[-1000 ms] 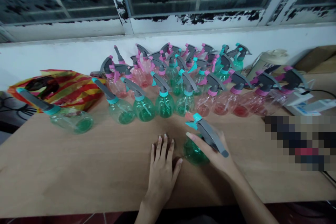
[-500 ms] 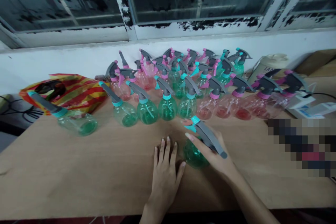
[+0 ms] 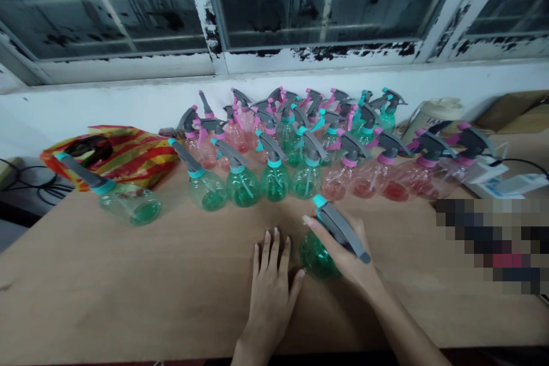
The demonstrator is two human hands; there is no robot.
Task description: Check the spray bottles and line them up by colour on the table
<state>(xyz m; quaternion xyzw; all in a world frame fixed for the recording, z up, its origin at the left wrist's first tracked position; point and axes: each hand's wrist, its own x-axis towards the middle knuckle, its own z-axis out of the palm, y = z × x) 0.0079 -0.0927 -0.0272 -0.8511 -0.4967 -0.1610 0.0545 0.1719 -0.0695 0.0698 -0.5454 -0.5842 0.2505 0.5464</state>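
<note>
A green spray bottle with a grey and turquoise trigger head stands near the front of the table. Around its neck, just below the head, my right hand is closed, with the thumb toward the nozzle. My left hand lies flat on the wood to the left of that bottle, fingers spread and holding nothing. Beyond both hands runs a front row of spray bottles: green ones on the left, pink ones on the right. One more green spray bottle stands apart at the left.
Several more pink and green spray bottles crowd behind the front row, near the white wall. A red and yellow plastic bag lies at the left back. At the right are a cloth bag, a cardboard box and white boxes.
The view has tilted up slightly, so everything sits a little lower. My right thumb and fingers have drawn in around the bottle's neck and trigger. My left hand stays flat.
</note>
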